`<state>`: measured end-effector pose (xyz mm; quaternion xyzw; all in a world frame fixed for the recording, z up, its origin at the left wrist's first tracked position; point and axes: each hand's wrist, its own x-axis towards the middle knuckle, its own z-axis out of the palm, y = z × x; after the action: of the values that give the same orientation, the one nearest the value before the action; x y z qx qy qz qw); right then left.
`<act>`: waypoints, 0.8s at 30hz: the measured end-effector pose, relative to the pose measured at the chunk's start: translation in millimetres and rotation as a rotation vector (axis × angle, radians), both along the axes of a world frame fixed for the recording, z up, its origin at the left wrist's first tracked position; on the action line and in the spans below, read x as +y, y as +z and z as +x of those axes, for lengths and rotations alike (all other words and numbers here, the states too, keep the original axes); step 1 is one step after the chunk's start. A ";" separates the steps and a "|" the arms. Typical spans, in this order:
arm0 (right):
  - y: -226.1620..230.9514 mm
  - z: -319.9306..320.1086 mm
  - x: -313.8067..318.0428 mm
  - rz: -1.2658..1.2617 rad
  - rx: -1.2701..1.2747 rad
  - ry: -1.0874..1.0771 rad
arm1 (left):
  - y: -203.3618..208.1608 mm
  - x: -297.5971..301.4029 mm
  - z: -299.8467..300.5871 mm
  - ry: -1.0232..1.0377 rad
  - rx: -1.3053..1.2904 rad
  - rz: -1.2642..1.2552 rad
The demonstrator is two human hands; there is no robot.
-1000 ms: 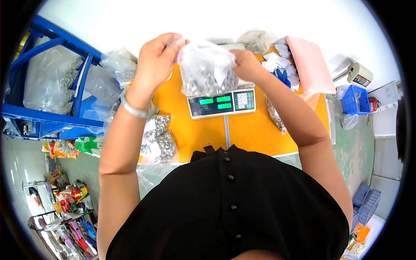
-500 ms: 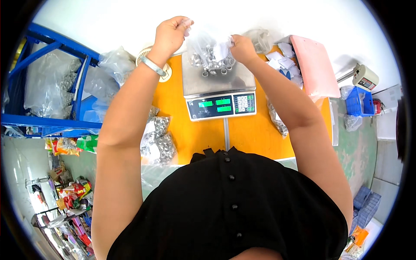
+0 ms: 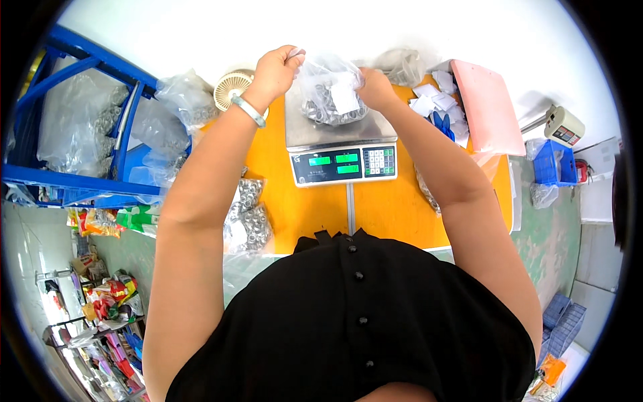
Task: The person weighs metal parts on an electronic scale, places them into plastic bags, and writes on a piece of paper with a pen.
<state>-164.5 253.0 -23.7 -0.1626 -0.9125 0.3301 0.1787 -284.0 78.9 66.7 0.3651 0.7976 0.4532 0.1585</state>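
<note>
My left hand [image 3: 278, 72] pinches the upper left edge of a clear plastic bag [image 3: 323, 70]. At the bag's upper right, my right hand [image 3: 377, 88] grips it with closed fingers. Many small silvery metal rings [image 3: 321, 112] fill the bottom of the bag, and a white paper slip [image 3: 345, 98] shows near its right side. The bag's full part is over the steel pan of a digital scale [image 3: 298, 137]; whether it rests fully on the pan I cannot tell. Green displays on the scale's front are lit.
Filled ring bags [image 3: 254, 228] lie left on the orange table [image 3: 315, 214]; another [image 3: 426, 191] is beside my right forearm. A small fan [image 3: 233, 90] stands behind my left wrist. Paper slips [image 3: 439, 100] lie by a pink board [image 3: 485, 107]. A blue rack [image 3: 74, 182] holds large bags at left.
Both hands have come nearer to me, the left also to the right. The bag has come down and nearer over the pan, its rings now gathered in a rounder bulk.
</note>
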 end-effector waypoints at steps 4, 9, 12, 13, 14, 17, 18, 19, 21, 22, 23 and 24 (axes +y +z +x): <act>-3.8 1.9 -3.3 0.035 -0.004 0.039 | -6.6 -10.4 2.1 -0.005 0.102 -0.015; -10.9 8.3 -0.1 0.036 -0.052 0.051 | -7.4 -21.2 18.1 -0.021 0.134 -0.075; -8.1 11.9 -6.9 0.033 -0.059 0.072 | -8.6 -33.7 25.4 -0.007 0.130 -0.067; -7.3 14.3 -6.7 0.025 -0.067 0.076 | -8.2 -35.9 28.0 -0.006 0.136 -0.067; -6.8 17.0 -6.3 0.007 -0.068 0.080 | -7.6 -37.8 30.3 -0.006 0.142 -0.067; -3.4 24.1 -9.9 -0.044 -0.081 0.105 | -10.2 -48.6 32.7 -0.011 0.148 -0.037; -2.0 26.4 -12.1 -0.056 -0.091 0.116 | -11.9 -53.3 33.0 -0.013 0.148 -0.022; -3.4 30.8 -10.3 -0.068 -0.105 0.114 | -10.8 -53.0 36.3 -0.018 0.157 -0.023; -6.1 38.9 -7.0 -0.058 -0.093 0.109 | -8.5 -54.0 43.1 -0.028 0.175 -0.025; -5.8 41.4 -8.2 -0.053 -0.085 0.116 | -9.4 -57.3 44.3 -0.024 0.179 -0.023; -5.4 44.4 -9.0 -0.040 -0.072 0.112 | -9.9 -61.3 45.1 -0.020 0.183 -0.022; -4.8 48.1 -9.3 -0.027 -0.059 0.107 | -10.4 -65.3 45.9 -0.017 0.188 -0.020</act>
<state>-116.4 243.6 -28.5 -0.1256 -0.9204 0.3463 0.1314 -238.1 13.7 56.3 0.4110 0.8104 0.4076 0.0906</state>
